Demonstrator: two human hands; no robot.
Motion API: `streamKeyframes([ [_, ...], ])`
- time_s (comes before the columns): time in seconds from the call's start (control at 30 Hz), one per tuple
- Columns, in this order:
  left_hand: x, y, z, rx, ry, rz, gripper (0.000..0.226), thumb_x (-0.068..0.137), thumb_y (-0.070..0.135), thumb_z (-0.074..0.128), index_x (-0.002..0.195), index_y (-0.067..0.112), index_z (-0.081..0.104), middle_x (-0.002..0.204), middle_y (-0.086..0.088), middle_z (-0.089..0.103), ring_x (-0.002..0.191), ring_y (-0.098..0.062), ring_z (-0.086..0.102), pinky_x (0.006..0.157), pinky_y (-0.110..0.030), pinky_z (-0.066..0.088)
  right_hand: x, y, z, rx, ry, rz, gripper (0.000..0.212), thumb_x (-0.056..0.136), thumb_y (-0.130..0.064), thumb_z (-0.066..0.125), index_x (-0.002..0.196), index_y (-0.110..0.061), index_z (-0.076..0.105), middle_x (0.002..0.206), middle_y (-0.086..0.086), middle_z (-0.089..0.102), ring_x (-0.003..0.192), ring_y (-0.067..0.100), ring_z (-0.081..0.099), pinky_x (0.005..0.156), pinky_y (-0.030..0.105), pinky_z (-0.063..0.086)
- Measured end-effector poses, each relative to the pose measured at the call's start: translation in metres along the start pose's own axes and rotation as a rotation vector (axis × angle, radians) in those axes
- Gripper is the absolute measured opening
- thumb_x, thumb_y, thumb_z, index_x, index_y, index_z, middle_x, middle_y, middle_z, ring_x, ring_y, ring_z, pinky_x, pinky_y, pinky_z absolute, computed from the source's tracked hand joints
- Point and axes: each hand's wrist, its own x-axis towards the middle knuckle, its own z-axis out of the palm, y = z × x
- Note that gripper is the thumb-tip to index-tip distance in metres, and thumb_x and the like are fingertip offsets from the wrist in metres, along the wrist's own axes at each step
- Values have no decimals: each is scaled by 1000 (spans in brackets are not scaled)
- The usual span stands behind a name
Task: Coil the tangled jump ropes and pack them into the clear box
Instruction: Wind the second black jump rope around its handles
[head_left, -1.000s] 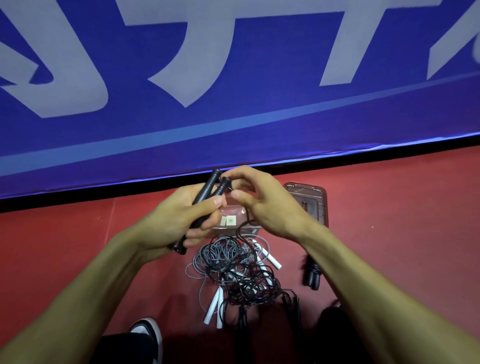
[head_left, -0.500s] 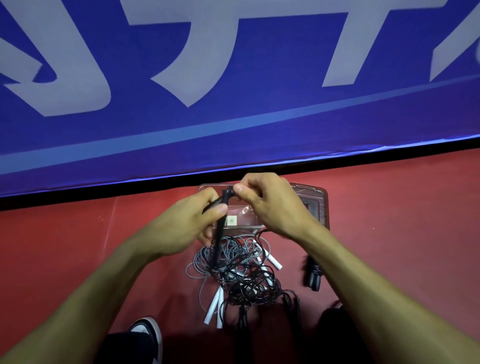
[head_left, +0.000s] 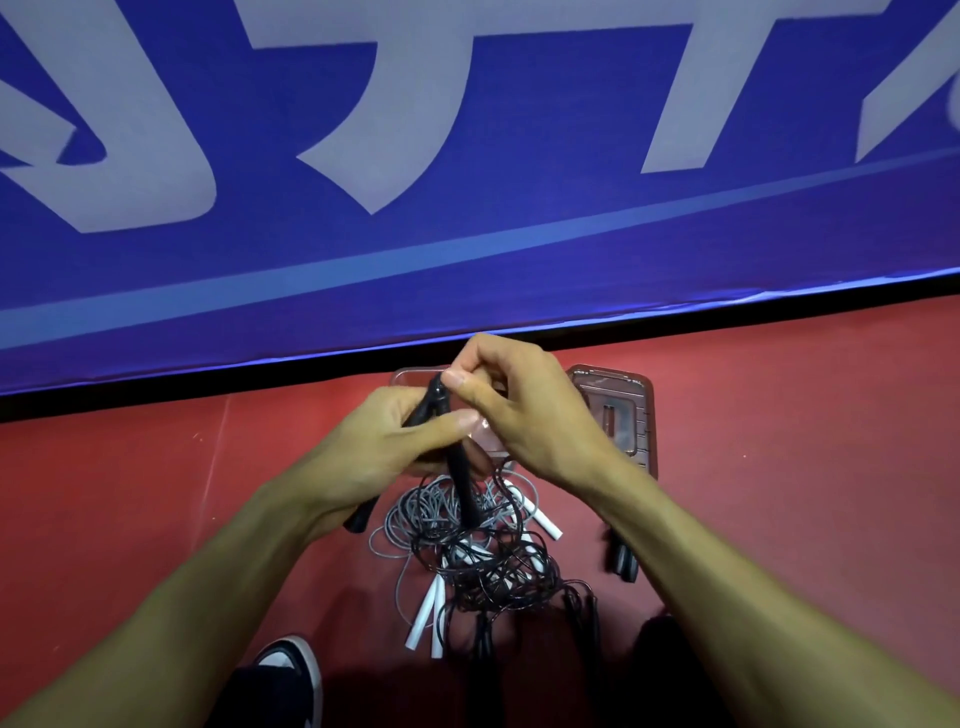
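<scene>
Left hand (head_left: 387, 447) and right hand (head_left: 524, 410) both grip slim black plastic rope handles (head_left: 457, 467) mid-frame; best draw cord steadily from the tangled pile (head_left: 467, 551).

A blue banner (head_left: 467, 234) with pale lettering stands behind a red floor (head_left: 805, 415).

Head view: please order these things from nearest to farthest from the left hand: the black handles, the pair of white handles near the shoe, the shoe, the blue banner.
1. black handles: gripped in the left hand itself.
2. pair of white handles: on the floor, below the hand.
3. shoe: bottom edge, farther down and left.
4. blue banner: upright behind everything, farthest.
</scene>
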Motion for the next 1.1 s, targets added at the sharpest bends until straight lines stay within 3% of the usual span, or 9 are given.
streamKeyframes([
  [0.1, 0, 2, 1, 160, 36, 36, 16, 97, 22, 62, 98, 6, 59, 75, -11, 74, 69, -22, 72, 75, -33, 61, 0, 2, -4, -166, 18, 53, 29, 101, -37, 57, 76, -22, 56, 59, -5, 54, 60, 12, 50, 60, 34, 41],
  [0.17, 2, -1, -1, 496, 144, 94, 18, 97, 30, 62, 95, 17, 49, 66, -2, 63, 57, -11, 60, 59, -25, 49, -1, 0, -4, -258, 49, 98, 37, 103, -44, 47, 73, -22, 51, 60, -4, 52, 63, 19, 51, 60, 38, 41],
  [0.37, 5, -16, 10, 1241, 479, 283, 34, 95, 47, 38, 96, 15, 52, 85, -4, 57, 79, -31, 53, 68, -41, 37, -4, -15, 3, -315, -81, 278, 67, 98, -64, 40, 60, -9, 53, 53, 0, 50, 53, 19, 45, 56, 36, 40],
  [0.43, 6, -19, 12, 1276, 497, 324, 27, 95, 44, 46, 94, 17, 48, 84, -2, 51, 77, -28, 48, 67, -38, 34, -1, -13, -6, -196, -159, 331, 65, 99, -56, 46, 71, 1, 60, 53, -2, 49, 48, 13, 39, 55, 33, 37],
  [0.53, 6, -17, 17, 1010, 387, 133, 32, 95, 47, 55, 92, 22, 36, 80, 9, 48, 72, -18, 49, 62, -34, 32, -1, -10, -14, -99, -268, 324, 49, 103, -42, 51, 84, 2, 62, 61, -2, 43, 55, 13, 39, 57, 33, 34],
  [0.67, 9, -14, 8, 624, 179, 47, 32, 90, 37, 70, 82, 18, 45, 59, 14, 52, 51, -2, 43, 52, -21, 33, -3, -3, -12, -43, -313, 254, 18, 101, -24, 57, 93, -9, 64, 81, 1, 69, 76, 19, 62, 80, 42, 51],
  [0.87, 7, -8, 7, 351, 51, 28, 11, 101, 18, 54, 92, 16, 59, 72, 3, 60, 67, -17, 62, 72, -43, 55, -4, -8, -16, -100, -211, 195, 15, 103, -28, 56, 95, -16, 58, 72, -8, 58, 64, 5, 50, 60, 24, 39],
  [1.0, 4, -20, 10, 1106, 275, 224, 18, 100, 31, 44, 109, 20, 54, 96, 6, 58, 88, -23, 59, 74, -45, 48, -10, -15, -8, -246, -235, 270, 59, 101, -61, 35, 77, -11, 54, 67, -1, 55, 59, 14, 48, 60, 35, 44],
  [1.1, 2, -22, 19, 1246, 371, 289, 22, 96, 35, 39, 103, 17, 50, 93, -1, 53, 84, -27, 53, 67, -41, 43, -4, -12, -9, -237, -206, 275, 69, 102, -56, 42, 73, 5, 56, 62, 6, 49, 57, 19, 43, 59, 34, 41],
])
